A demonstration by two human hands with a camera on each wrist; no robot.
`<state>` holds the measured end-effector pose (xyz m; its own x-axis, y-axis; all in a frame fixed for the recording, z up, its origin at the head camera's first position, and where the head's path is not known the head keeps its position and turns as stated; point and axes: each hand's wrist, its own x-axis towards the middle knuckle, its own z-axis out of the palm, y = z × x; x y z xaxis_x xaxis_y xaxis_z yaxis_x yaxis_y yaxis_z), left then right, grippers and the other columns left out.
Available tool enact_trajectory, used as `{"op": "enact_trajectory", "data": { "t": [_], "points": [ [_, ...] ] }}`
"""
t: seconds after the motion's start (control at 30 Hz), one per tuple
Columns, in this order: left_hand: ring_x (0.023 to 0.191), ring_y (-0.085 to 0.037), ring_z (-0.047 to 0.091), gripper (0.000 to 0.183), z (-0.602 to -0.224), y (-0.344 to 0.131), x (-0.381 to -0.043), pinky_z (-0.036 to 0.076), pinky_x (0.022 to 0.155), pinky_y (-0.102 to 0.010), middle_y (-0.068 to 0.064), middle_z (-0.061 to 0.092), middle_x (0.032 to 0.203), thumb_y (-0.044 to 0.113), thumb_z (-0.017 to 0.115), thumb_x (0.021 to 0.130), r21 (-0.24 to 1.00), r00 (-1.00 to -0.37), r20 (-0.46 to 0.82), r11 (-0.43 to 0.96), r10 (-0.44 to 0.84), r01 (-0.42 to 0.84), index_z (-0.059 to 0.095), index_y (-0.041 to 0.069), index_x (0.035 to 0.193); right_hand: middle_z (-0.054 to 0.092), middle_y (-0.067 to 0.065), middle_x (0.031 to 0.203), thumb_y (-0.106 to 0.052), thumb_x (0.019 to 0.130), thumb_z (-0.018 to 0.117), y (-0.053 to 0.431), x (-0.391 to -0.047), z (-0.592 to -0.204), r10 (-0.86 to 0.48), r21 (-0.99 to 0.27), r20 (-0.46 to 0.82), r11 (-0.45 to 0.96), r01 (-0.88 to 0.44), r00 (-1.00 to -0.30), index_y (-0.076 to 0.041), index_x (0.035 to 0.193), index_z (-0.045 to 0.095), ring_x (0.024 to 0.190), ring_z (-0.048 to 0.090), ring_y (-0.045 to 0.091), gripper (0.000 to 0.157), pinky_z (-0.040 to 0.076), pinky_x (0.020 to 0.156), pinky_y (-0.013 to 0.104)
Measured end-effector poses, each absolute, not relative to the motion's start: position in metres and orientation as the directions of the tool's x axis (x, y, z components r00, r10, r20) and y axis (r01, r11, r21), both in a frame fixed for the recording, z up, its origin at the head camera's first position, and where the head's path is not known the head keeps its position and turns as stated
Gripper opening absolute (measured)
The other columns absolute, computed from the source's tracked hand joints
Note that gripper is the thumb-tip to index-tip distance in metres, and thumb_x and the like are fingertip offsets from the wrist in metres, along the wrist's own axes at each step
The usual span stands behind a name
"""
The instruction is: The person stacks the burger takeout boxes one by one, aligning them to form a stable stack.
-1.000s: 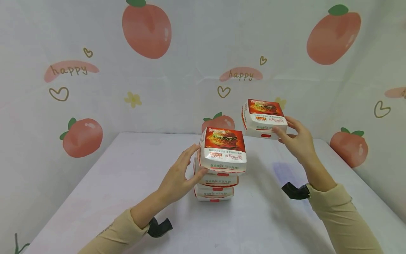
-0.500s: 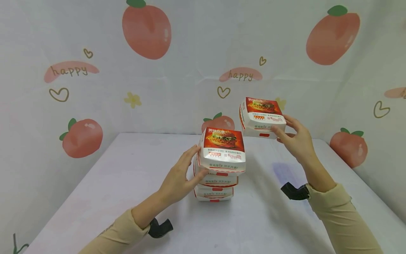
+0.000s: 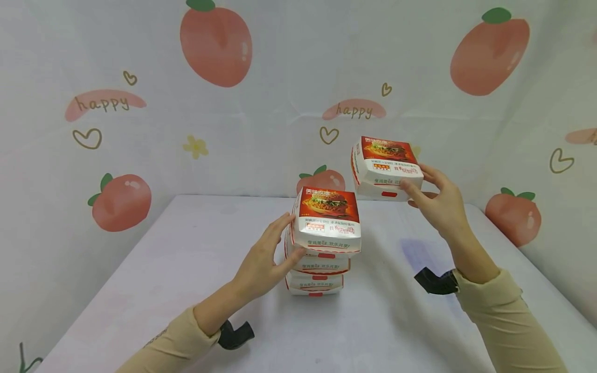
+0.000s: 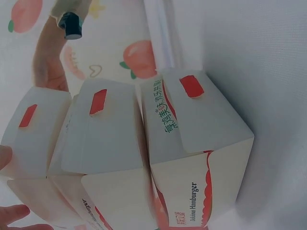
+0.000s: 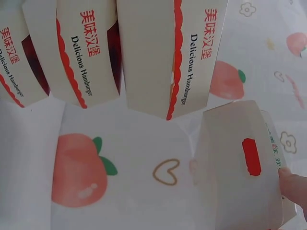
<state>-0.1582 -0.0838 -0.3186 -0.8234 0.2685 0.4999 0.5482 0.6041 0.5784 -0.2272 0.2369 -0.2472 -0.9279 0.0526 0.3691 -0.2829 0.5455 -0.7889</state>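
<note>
Three white and red hamburger boxes form a stack on the table. My left hand (image 3: 263, 261) holds the stack's top box (image 3: 328, 241) at its left side, thumb on the front face and fingers along the side. Below it show the middle box (image 3: 322, 266) and the bottom box (image 3: 314, 286), set slightly out of line. Up and to the right, my right hand (image 3: 440, 207) pinches a fourth hamburger box (image 3: 387, 181) by its right end, thumb in front. This raised box (image 5: 235, 167) is apart from the stack in the right wrist view; the fingers behind it are mostly hidden.
A white-covered table (image 3: 200, 243) runs back to a white cloth backdrop (image 3: 280, 62) printed with fruit, hearts and "happy". A black wrist mount (image 3: 235, 335) hangs from the left sleeve and another black mount (image 3: 436, 281) from the right one.
The box in my right hand has risen slightly and shifted a little left over the second. My left hand and the stack have stayed nearly still.
</note>
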Motion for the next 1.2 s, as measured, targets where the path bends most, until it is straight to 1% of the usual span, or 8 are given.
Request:
{"op": "enact_trajectory", "data": {
  "t": [0.1, 0.33, 0.43, 0.57, 0.77, 1.0, 1.2],
  "points": [
    [0.135, -0.022, 0.041, 0.065, -0.319, -0.084, -0.158, 0.05, 0.097, -0.04, -0.004, 0.038, 0.148, 0.033, 0.062, 0.089, 0.578, -0.823, 0.501, 0.604, 0.268, 0.549, 0.033, 0.015, 0.144, 0.039, 0.021, 0.142, -0.04, 0.089, 0.059, 0.235, -0.225, -0.245, 0.05, -0.782, 0.379, 0.551, -0.291, -0.924, -0.012, 0.145, 0.033, 0.076, 0.059, -0.004, 0.068, 0.052, 0.063, 0.011],
    [0.134, -0.022, 0.041, 0.064, -0.319, -0.083, -0.158, 0.05, 0.097, -0.039, -0.005, 0.038, 0.148, 0.032, 0.062, 0.089, 0.575, -0.821, 0.504, 0.605, 0.267, 0.55, 0.033, 0.014, 0.144, 0.041, 0.019, 0.139, -0.04, 0.089, 0.06, 0.229, -0.218, -0.238, 0.043, -0.771, 0.4, 0.556, -0.311, -0.915, -0.013, 0.145, 0.035, 0.077, 0.061, -0.001, 0.067, 0.052, 0.063, 0.011],
    [0.134, -0.022, 0.041, 0.065, -0.319, -0.083, -0.158, 0.05, 0.096, -0.039, -0.005, 0.038, 0.148, 0.033, 0.062, 0.089, 0.573, -0.821, 0.505, 0.609, 0.265, 0.549, 0.033, 0.014, 0.144, 0.042, 0.019, 0.139, -0.04, 0.088, 0.06, 0.226, -0.215, -0.236, 0.043, -0.77, 0.409, 0.552, -0.32, -0.911, -0.014, 0.144, 0.036, 0.076, 0.061, -0.002, 0.066, 0.052, 0.062, 0.01],
    [0.134, -0.022, 0.041, 0.065, -0.319, -0.083, -0.158, 0.05, 0.096, -0.039, -0.005, 0.038, 0.148, 0.033, 0.062, 0.089, 0.573, -0.823, 0.503, 0.611, 0.262, 0.545, 0.033, 0.015, 0.144, 0.043, 0.02, 0.137, -0.038, 0.089, 0.061, 0.223, -0.212, -0.233, 0.038, -0.767, 0.43, 0.542, -0.343, -0.902, -0.013, 0.143, 0.037, 0.071, 0.058, -0.01, 0.064, 0.052, 0.062, 0.01],
    [0.135, -0.022, 0.041, 0.065, -0.32, -0.083, -0.158, 0.05, 0.096, -0.039, -0.005, 0.037, 0.148, 0.034, 0.062, 0.089, 0.575, -0.825, 0.5, 0.611, 0.263, 0.544, 0.032, 0.015, 0.144, 0.045, 0.018, 0.136, -0.037, 0.088, 0.062, 0.218, -0.206, -0.23, 0.018, -0.752, 0.453, 0.545, -0.371, -0.891, -0.014, 0.142, 0.039, 0.07, 0.06, -0.009, 0.063, 0.053, 0.061, 0.011],
    [0.135, -0.021, 0.041, 0.065, -0.32, -0.084, -0.158, 0.05, 0.097, -0.039, -0.004, 0.038, 0.148, 0.034, 0.061, 0.089, 0.575, -0.823, 0.504, 0.609, 0.262, 0.547, 0.032, 0.016, 0.144, 0.046, 0.019, 0.135, -0.031, 0.089, 0.062, 0.209, -0.197, -0.228, -0.049, -0.728, 0.484, 0.532, -0.433, -0.874, -0.012, 0.14, 0.042, 0.07, 0.061, -0.01, 0.058, 0.053, 0.061, 0.012],
    [0.135, -0.022, 0.04, 0.065, -0.32, -0.083, -0.158, 0.05, 0.096, -0.04, -0.004, 0.037, 0.149, 0.034, 0.061, 0.09, 0.579, -0.827, 0.499, 0.609, 0.261, 0.542, 0.032, 0.016, 0.145, 0.048, 0.018, 0.135, -0.03, 0.088, 0.064, 0.201, -0.193, -0.23, -0.092, -0.728, 0.467, 0.525, -0.441, -0.88, -0.013, 0.139, 0.043, 0.071, 0.061, -0.009, 0.058, 0.054, 0.063, 0.014]
  ]
}}
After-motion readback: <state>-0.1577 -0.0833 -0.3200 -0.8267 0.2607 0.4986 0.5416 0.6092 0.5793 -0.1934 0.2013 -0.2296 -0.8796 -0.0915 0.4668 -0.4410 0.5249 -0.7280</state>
